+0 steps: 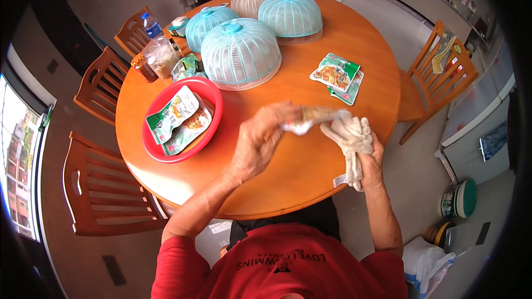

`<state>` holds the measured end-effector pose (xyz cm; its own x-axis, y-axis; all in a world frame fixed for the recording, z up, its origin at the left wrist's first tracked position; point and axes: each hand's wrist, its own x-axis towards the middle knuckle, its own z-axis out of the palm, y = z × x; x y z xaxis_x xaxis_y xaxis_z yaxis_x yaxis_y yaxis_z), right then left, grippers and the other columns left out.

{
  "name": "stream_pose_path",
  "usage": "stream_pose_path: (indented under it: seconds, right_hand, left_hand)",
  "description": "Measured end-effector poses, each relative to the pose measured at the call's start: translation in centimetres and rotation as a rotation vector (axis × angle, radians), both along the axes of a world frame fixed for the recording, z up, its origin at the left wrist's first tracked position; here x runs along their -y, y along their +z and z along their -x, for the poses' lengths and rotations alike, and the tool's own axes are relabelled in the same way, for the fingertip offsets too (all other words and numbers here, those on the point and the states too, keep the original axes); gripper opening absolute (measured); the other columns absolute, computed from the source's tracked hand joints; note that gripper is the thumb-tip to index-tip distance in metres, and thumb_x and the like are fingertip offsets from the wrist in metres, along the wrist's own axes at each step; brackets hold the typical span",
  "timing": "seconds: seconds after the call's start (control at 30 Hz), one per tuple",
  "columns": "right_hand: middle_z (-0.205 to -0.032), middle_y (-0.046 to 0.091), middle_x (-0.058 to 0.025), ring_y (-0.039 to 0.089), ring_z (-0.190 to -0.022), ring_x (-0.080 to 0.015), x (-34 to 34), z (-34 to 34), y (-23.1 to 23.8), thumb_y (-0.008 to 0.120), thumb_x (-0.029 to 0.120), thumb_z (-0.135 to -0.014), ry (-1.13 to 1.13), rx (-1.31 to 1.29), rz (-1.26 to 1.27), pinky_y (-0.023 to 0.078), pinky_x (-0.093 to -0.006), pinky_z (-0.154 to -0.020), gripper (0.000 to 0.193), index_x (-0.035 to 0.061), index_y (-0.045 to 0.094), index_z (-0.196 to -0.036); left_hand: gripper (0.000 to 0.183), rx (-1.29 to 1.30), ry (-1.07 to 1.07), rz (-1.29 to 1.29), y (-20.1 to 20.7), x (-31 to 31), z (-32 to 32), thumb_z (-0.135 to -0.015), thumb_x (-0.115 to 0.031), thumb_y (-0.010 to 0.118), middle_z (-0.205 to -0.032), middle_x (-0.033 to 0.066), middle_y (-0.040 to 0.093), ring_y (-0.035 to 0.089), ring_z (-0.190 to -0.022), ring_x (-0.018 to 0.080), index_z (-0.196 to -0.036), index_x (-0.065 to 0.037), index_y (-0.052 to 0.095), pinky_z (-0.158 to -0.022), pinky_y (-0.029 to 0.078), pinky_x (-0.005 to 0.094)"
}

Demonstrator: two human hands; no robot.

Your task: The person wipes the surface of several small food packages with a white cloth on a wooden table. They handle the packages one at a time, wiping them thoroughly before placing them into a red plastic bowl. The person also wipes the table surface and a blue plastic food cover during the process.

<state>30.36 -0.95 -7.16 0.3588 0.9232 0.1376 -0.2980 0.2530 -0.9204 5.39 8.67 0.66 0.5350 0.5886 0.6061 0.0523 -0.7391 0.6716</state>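
Note:
My left hand (259, 139) pinches the end of a food packet (308, 119), which is smeared by motion over the table. Bunched in my right hand (373, 167) is a cream cloth (353, 137) with a small white tag; its folds meet the packet's far end. Farther right, a couple of green and white food packets (336, 72) overlap flat on the tabletop. On the left stands a red plastic basin (217, 112), with similar pouches (178, 112) lying inside it.
Blue mesh food covers (241, 52) and a beige one (252, 1) stand across the round wooden table (266, 202). Near them are a water bottle (152, 26), a clear tub (161, 57) and an orange-red jar (143, 67). Wooden chairs (113, 188) surround the table.

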Motion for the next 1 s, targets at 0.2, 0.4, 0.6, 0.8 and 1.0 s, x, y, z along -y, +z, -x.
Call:
stream_pose_path:
  seconds: [0.2,0.4,0.6,0.8,1.0]
  right_hand:
    - [-0.112,0.062,-0.0029,0.058,-0.100,-0.0089,0.1,0.3,1.1,0.061,0.002,-0.092,0.008,0.027,-0.004,0.050,-0.0251,-0.086,0.037,0.0017,0.054,-0.128]
    - [-0.115,0.064,-0.0102,0.063,-0.104,-0.0204,-1.3,4.5,2.5,0.068,0.004,-0.084,0.012,0.514,-0.114,0.051,-0.0331,-0.090,0.048,0.0004,0.053,-0.129]
    - [-0.116,0.062,-0.0042,0.054,-0.109,-0.0250,-3.1,8.5,2.3,0.073,0.027,-0.077,0.364,1.430,-0.373,0.037,-0.0452,-0.094,0.045,0.0141,0.064,-0.120]
    - [-0.109,0.061,-0.0022,0.055,-0.103,-0.0256,-7.2,9.6,2.5,0.071,0.029,-0.077,0.402,1.547,-0.145,0.038,-0.0465,-0.091,0.039,0.0162,0.066,-0.113]
    - [-0.106,0.061,-0.0120,0.058,-0.101,-0.0333,-9.7,9.4,2.2,0.070,0.018,-0.077,0.109,1.474,-0.106,0.047,-0.0455,-0.084,0.038,0.0097,0.064,-0.114]
  left_hand:
    - [0.039,-0.385,0.056,-0.228,-7.0,4.6,4.1,-0.076,0.004,0.065,-0.131,0.0130,0.057,0.046,-0.130,0.0380,-0.113,-0.008,0.065,-0.103,0.045,0.0482]
    - [0.047,-0.535,0.184,-0.344,-5.9,8.8,4.3,-0.077,-0.011,0.070,-0.138,0.0160,0.051,0.046,-0.132,0.0360,-0.122,-0.006,0.060,-0.106,0.040,0.0530]
    - [0.049,-0.638,0.016,-0.246,-8.0,9.8,3.4,-0.084,-0.025,0.070,-0.129,0.0181,0.055,0.048,-0.129,0.0354,-0.124,-0.001,0.059,-0.113,0.033,0.0476]
    - [0.052,-0.627,0.038,-0.227,-7.6,10.0,3.5,-0.086,-0.031,0.069,-0.137,0.0173,0.051,0.045,-0.133,0.0333,-0.129,-0.003,0.057,-0.113,0.033,0.0468]
    - [0.049,-0.613,0.094,-0.257,-7.3,9.8,3.4,-0.087,-0.033,0.068,-0.147,0.0138,0.045,0.044,-0.135,0.0286,-0.127,-0.005,0.058,-0.112,0.035,0.0452]
